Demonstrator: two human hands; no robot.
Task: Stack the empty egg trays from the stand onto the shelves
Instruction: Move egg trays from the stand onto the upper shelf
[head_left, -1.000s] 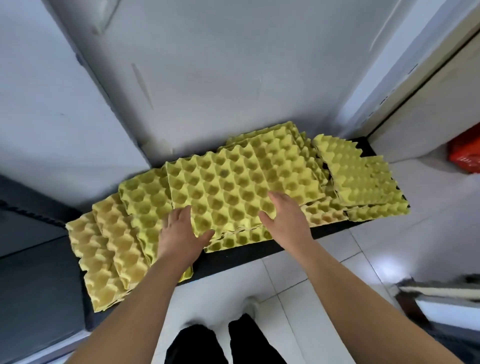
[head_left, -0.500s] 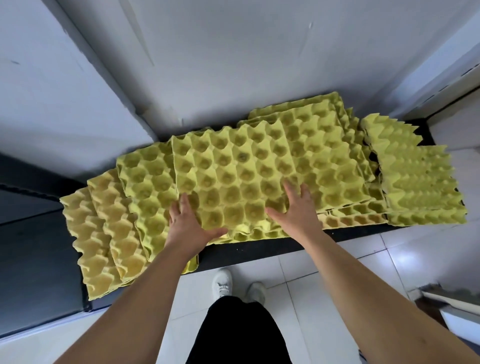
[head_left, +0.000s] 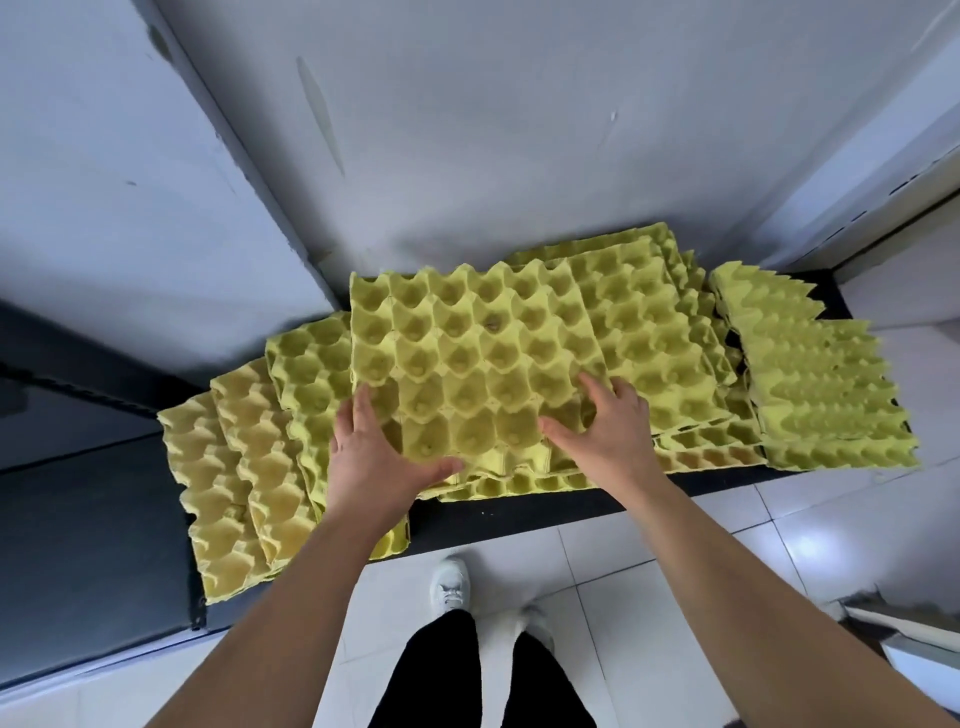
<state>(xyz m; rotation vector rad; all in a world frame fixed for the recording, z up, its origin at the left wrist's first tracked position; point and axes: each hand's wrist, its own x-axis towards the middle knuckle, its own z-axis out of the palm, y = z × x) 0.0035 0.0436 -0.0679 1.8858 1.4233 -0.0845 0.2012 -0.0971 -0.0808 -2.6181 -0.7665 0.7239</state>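
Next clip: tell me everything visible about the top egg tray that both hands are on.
The top egg tray is yellow-green moulded pulp, by its look, with rows of empty cups and pointed peaks; a few cups show darker specks. It lies cups-up, roughly flat, atop overlapping trays on the black ledge. The left hand covers its near left corner; the right hand rests spread-fingered on its near right cups.
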